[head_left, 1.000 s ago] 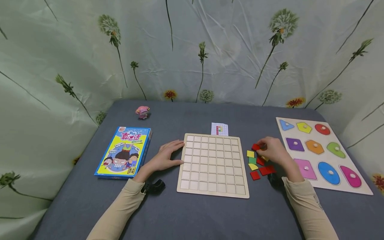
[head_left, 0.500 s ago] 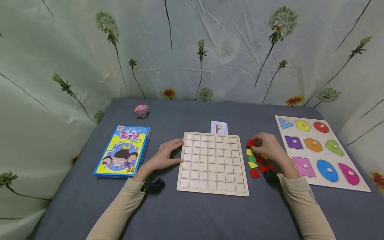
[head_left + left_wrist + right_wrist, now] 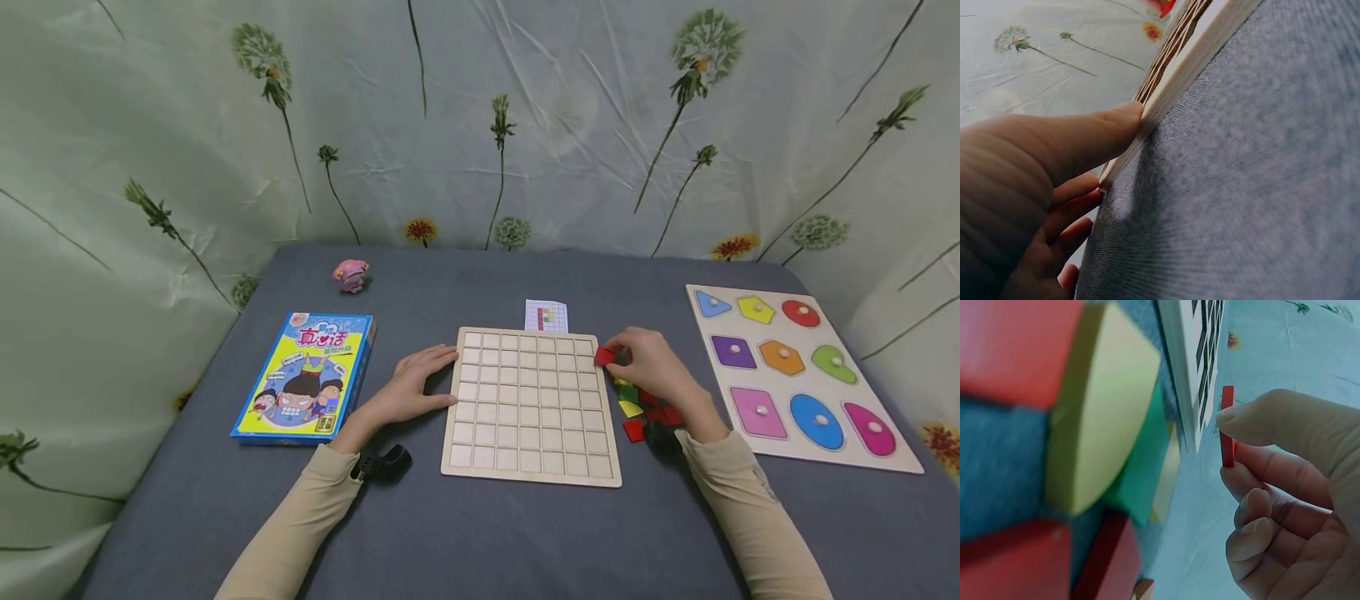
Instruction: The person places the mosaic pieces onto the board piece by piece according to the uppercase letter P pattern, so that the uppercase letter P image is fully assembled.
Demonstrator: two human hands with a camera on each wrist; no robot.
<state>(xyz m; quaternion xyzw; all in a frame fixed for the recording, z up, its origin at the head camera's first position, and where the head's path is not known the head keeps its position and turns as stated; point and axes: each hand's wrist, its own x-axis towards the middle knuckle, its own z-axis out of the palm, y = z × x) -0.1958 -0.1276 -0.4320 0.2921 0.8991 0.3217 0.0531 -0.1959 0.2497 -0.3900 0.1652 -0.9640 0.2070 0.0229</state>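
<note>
A pale wooden grid board (image 3: 532, 408) with square recesses lies in the middle of the table. My left hand (image 3: 411, 390) touches its left edge; in the left wrist view the thumb (image 3: 1107, 131) lies against the board's side. Between thumb and fingers my right hand (image 3: 656, 367) pinches a red square tile (image 3: 1227, 425), held at the board's upper right edge. Beside the board's right side lie loose tiles: a yellow tile (image 3: 1110, 412) with a curved side, a green tile (image 3: 1141, 469) and several red ones (image 3: 633, 430). The right hand partly hides this pile.
A small printed pattern card (image 3: 547, 316) sits behind the board. To the right is a shape puzzle board (image 3: 802, 392) with knobbed pieces. On the left stand a blue and yellow game box (image 3: 303, 379) and a pink figurine (image 3: 351, 275). A flowered curtain (image 3: 420, 125) hangs behind the table.
My right hand has lifted a red tile from the top of the pile and carried it left to the board's edge. My left hand stays at the board's left side.
</note>
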